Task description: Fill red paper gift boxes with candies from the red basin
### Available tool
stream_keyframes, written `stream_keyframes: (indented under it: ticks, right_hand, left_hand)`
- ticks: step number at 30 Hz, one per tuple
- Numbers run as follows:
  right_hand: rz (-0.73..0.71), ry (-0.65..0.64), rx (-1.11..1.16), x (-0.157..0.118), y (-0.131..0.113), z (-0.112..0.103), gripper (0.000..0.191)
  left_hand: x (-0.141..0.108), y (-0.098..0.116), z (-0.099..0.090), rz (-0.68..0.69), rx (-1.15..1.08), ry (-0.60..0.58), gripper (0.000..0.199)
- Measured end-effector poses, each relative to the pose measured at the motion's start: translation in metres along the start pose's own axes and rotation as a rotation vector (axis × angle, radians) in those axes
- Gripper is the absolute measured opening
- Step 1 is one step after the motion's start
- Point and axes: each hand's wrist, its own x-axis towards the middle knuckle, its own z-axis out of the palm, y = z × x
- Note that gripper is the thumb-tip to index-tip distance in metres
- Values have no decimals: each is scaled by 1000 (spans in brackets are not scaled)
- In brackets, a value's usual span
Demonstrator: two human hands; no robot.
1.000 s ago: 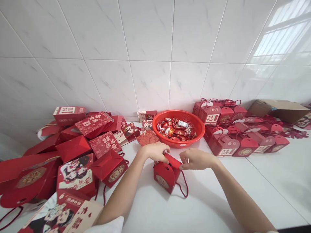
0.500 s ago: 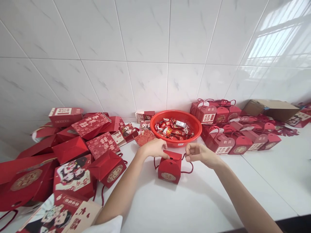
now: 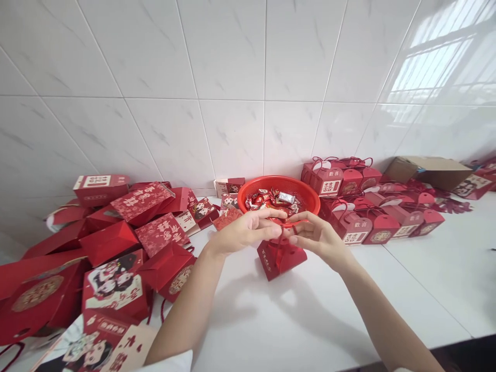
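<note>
I have the small red card box (image 3: 284, 262) squared on the smooth, glossy white surface (image 3: 240, 325), just beneath both hands. My left hand (image 3: 248, 231) pinches its soft red cord (image 3: 279, 247) between thumb and fingers; my right hand (image 3: 325, 240) curves beside it, and I can't tell whether those fingers grip. Behind sits a round, perforated plastic basin (image 3: 308, 194) of shiny-wrapped sweets (image 3: 285, 198).
</note>
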Motion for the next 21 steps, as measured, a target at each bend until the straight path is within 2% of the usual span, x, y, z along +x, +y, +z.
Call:
stream_keyframes:
  ticks: [5, 9, 12, 16, 19, 21]
  right_hand:
    - [-158, 87, -168, -5, 4, 16, 33]
    - [-168, 129, -149, -11, 10, 16, 22]
    - [-138, 164, -186, -20, 13, 6, 20]
    - [-60, 267, -239, -37, 12, -24, 14]
    - [-38, 418, -205, -55, 5, -61, 15]
    - [-76, 566, -199, -68, 1, -92, 16]
  left_hand:
    - [4, -4, 19, 35, -22, -86, 58]
    - [7, -6, 32, 60, 19, -105, 65]
    - [6, -6, 35, 57, 122, -85, 69]
    - [3, -4, 28, 15, 222, -39, 69]
    - [2, -3, 21, 22, 290, -18, 60]
    - [2, -1, 18, 22, 338, -16, 56]
